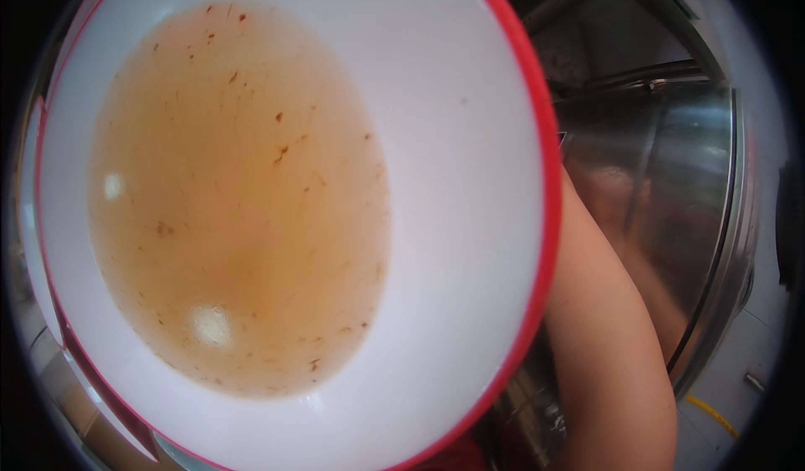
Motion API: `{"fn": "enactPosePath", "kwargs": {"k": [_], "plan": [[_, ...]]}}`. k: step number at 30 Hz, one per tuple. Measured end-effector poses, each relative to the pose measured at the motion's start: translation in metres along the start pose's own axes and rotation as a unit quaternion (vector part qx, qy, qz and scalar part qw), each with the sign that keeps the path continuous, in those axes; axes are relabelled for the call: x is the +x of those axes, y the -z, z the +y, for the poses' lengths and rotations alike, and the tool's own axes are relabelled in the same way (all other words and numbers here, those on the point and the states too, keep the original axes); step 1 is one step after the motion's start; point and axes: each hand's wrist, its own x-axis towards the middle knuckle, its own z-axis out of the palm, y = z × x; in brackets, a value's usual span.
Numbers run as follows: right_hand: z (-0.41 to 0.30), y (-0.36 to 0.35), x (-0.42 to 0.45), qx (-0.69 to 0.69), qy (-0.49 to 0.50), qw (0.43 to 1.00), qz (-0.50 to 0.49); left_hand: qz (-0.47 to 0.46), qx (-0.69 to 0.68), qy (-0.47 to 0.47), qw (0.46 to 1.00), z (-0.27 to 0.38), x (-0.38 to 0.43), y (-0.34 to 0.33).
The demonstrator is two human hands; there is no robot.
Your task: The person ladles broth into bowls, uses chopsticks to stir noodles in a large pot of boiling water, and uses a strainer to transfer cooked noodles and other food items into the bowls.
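Note:
A large white bowl with a red rim [465, 219] fills most of the view, very close to the camera. In it lies a pool of cloudy brownish liquid [245, 213] with small dark bits scattered through it. Two bright light reflections show on its surface. A bare forearm [610, 320], seemingly my right, rises from the lower right and passes behind the bowl's right edge. My right hand is hidden behind the bowl, so its grip does not show. My left hand is out of view.
To the right stands a shiny stainless-steel unit [679, 157] with a curved-looking edge. Beyond it is a tiled floor [710, 433] with a yellow strip or hose [710, 416]. More white, red-edged ware [107, 405] shows at the lower left.

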Motion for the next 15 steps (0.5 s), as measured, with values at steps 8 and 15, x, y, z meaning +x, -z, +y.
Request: {"fn": "enactPosePath", "kwargs": {"k": [8,15], "plan": [[0.057,0.035,-0.054,-0.276,0.111,0.954,-0.037,0.021,-0.017,0.010,1.000,0.001,0.003,0.014],[0.011,-0.010,-0.033,-0.249,-0.011,0.933,-0.261,0.014,-0.031,-0.008,0.999,0.003,0.001,0.008]]}}
